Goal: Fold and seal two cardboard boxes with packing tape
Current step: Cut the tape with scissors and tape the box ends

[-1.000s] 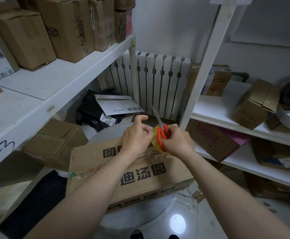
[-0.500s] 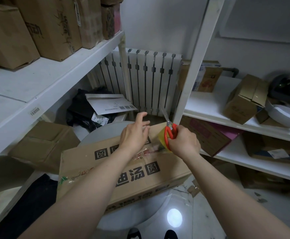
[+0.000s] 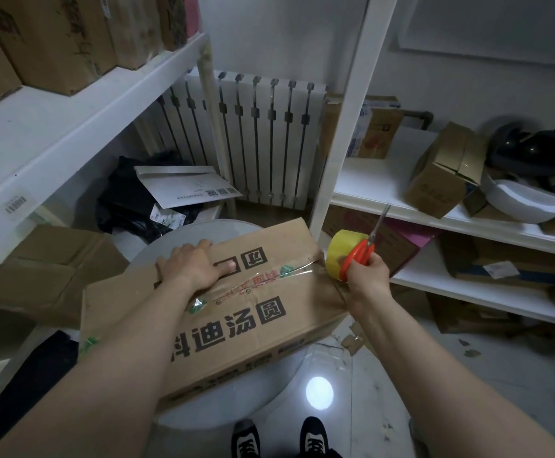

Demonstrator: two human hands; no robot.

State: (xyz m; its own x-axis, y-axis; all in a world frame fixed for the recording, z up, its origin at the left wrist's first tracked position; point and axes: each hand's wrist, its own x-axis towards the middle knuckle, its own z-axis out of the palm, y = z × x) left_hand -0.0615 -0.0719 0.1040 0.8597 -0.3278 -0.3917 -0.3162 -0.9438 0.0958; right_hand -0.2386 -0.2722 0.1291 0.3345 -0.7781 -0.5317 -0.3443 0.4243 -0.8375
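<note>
The table (image 3: 177,234) was round and white, and the box (image 3: 236,325) lay across it, printed top up, its right corner overhanging the table's right edge. The left hand (image 3: 193,266), raised by the roll half a second before, now pressed palm-down on the box top near the far left edge. Its fingers (image 3: 177,256) were straight and the thumb pointed along the seam. The right hand (image 3: 368,272) had swung out past the box's right edge. Its fingers (image 3: 357,266) were curled round the yellow roll (image 3: 337,254) and the orange handles of the scissors (image 3: 362,249) together, blades pointing up and away. The roll hung just off the box's far right corner, no longer over the middle of the top. Clear tape (image 3: 289,272) ran from the roll along the seam, passing just beside the left thumb and under that wrist.
</note>
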